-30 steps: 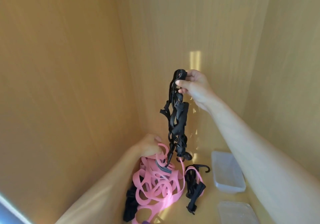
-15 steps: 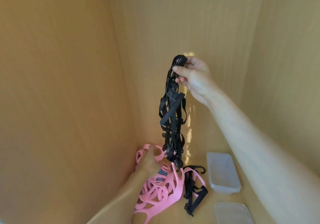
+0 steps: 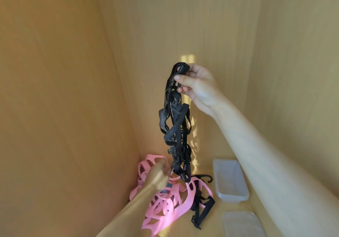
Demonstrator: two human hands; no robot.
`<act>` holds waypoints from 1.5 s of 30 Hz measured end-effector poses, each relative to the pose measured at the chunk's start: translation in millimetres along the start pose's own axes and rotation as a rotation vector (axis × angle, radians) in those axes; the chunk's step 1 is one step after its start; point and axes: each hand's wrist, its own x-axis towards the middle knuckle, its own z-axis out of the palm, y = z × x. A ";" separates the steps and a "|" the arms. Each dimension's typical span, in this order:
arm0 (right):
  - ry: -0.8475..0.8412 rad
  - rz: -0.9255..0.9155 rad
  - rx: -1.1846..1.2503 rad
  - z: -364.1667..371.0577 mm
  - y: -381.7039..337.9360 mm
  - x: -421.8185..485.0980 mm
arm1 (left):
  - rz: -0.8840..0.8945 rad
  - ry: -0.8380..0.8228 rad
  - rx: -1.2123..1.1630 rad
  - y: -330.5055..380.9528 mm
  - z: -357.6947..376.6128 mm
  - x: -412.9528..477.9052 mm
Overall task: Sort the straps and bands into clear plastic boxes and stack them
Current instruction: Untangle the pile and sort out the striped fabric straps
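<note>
Black straps (image 3: pixel 176 126) hang in a tangled bunch from my right hand (image 3: pixel 199 85), whose grip pinches their top loop. At seven o'clock below, my left hand (image 3: pixel 158 176) grips closed on the pink bands (image 3: pixel 172 205) heaped on the shelf floor. A clear box (image 3: pixel 230 180) sits at four o'clock, its lid (image 3: pixel 242 224) nearer me.

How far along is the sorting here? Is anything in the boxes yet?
Barely begun. Done: nothing, since the clear box looks empty and a second clear piece, box or lid, lies apart, unstacked. In hand: the right hand lifts a tangle of black straps while the left hand grips at the pink bands. Left: untangling, boxing both kinds, stacking.
</note>
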 end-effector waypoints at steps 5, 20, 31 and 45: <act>0.009 0.024 -0.010 -6.0 8.2 -3.0 | -0.016 -0.080 0.019 -6.6 -1.3 2.5; -0.053 0.006 0.137 -24.1 1.8 -5.6 | -0.064 -0.014 0.089 -5.9 11.2 6.2; -0.067 0.051 0.044 -22.4 25.1 -13.2 | 0.016 0.108 0.546 -7.0 -42.9 6.8; -0.026 0.048 -0.193 2.9 36.2 -10.1 | -0.278 -0.037 -0.345 3.6 -31.8 -4.3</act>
